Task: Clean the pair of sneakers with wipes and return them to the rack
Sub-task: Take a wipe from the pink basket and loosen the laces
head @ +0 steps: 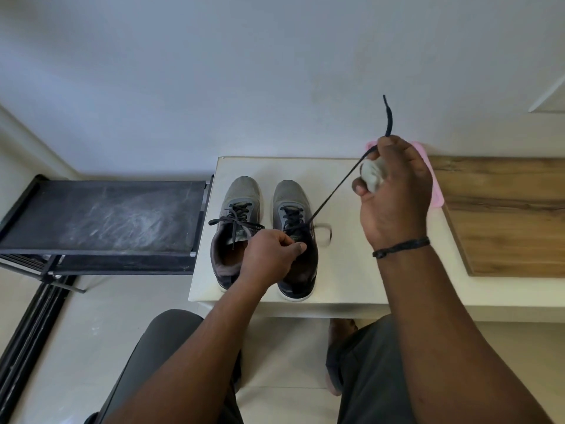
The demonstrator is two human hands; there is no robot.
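Sneakers: the left sneaker (237,228) and the right sneaker (295,237) are set side by side, toes away, on the white ledge (351,270).
Left hand (270,255): closed on the right sneaker at its tongue, steadying it.
Right hand (394,191): raised; a crumpled wipe (371,175) and one lace (336,188) are pinched together, the lace drawn taut.
Stage: lace wiping is judged in progress; completed surfaces cannot be told.
Remaining: return to the black rack (101,218), just beside the ledge.
Pink pack (435,191): behind the right hand.
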